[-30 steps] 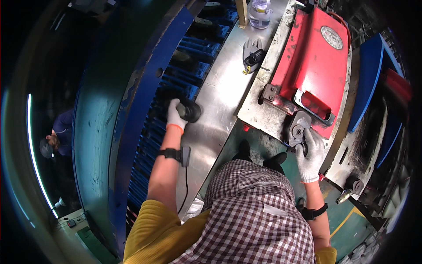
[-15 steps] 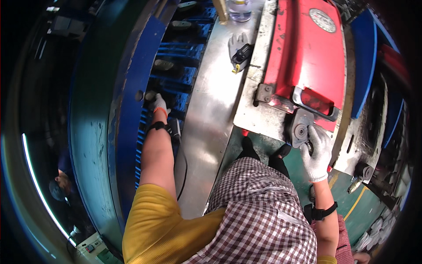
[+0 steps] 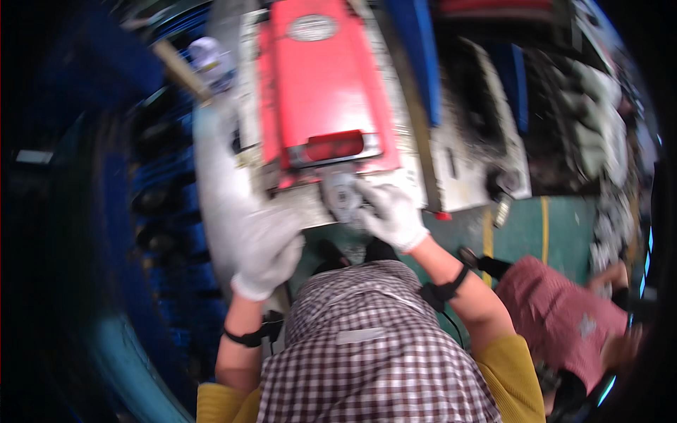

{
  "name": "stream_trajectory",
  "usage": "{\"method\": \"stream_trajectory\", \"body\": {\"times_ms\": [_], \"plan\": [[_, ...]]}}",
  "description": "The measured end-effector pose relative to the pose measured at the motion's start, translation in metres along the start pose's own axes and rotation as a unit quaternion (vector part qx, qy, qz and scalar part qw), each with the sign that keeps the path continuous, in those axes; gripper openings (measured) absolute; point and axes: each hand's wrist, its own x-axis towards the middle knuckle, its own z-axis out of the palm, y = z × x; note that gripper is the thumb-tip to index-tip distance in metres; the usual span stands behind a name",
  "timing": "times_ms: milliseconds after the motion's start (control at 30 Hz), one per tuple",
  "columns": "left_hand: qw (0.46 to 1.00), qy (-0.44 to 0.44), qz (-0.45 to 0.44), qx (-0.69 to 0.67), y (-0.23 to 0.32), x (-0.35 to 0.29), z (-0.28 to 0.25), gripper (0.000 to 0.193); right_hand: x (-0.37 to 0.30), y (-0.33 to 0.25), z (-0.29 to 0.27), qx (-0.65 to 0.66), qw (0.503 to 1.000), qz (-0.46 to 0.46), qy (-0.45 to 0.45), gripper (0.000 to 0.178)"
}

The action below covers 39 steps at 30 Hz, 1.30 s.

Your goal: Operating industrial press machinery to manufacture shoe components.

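Observation:
A red machine lid (image 3: 331, 92) with a metal handle (image 3: 374, 146) lies in front of me. At its near edge sits a grey round-faced clamp (image 3: 340, 197). My right hand (image 3: 395, 218), in a white glove, is closed with its fingers at the clamp's right side. My left hand (image 3: 268, 250), gloved too, is over the metal ledge just left of the lid's near corner. Motion smears its fingers, and no object shows in it.
On my left runs a blue rack (image 3: 166, 233) with dark shoe-like pieces. A clear container (image 3: 211, 63) stands at the far left beside a wooden post (image 3: 182, 72). A second pale plate (image 3: 472, 176) lies right. Another person in a red checked apron (image 3: 546, 310) is at the lower right.
My left hand has come out of the blue rack toward the lid. My right hand has stayed at the clamp. The view has swung to the right.

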Motion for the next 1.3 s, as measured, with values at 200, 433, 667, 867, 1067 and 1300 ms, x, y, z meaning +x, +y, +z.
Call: {"method": "stream_trajectory", "body": {"times_ms": [200,433,667,867,1067,1300], "plan": [[0.8,0.239,-0.508,-0.211,-0.067,-0.138,0.098,0.032,-0.01,0.031,0.008,0.043,0.997,0.04,0.041,0.058],[0.528,0.414,-0.706,0.228,-0.127,-0.363,0.066,0.071,-0.02,0.058,0.019,0.047,0.989,0.139,-0.017,0.064],[0.162,0.678,-0.709,-0.104,-0.115,-0.519,0.003,0.083,-0.026,0.075,0.023,0.023,0.992,0.125,-0.007,0.062],[0.411,0.593,-0.667,-0.184,-0.126,-0.667,-0.038,0.073,-0.02,0.078,0.022,0.028,0.994,0.101,-0.007,0.062],[0.521,0.453,-0.688,-0.223,-0.153,-0.68,-0.062,0.062,-0.021,0.065,0.017,-0.056,0.996,0.067,-0.02,0.06],[0.15,0.769,-0.591,-0.189,-0.177,-0.613,-0.083,0.059,-0.025,0.074,0.019,0.008,0.992,0.119,-0.031,0.069]]}}
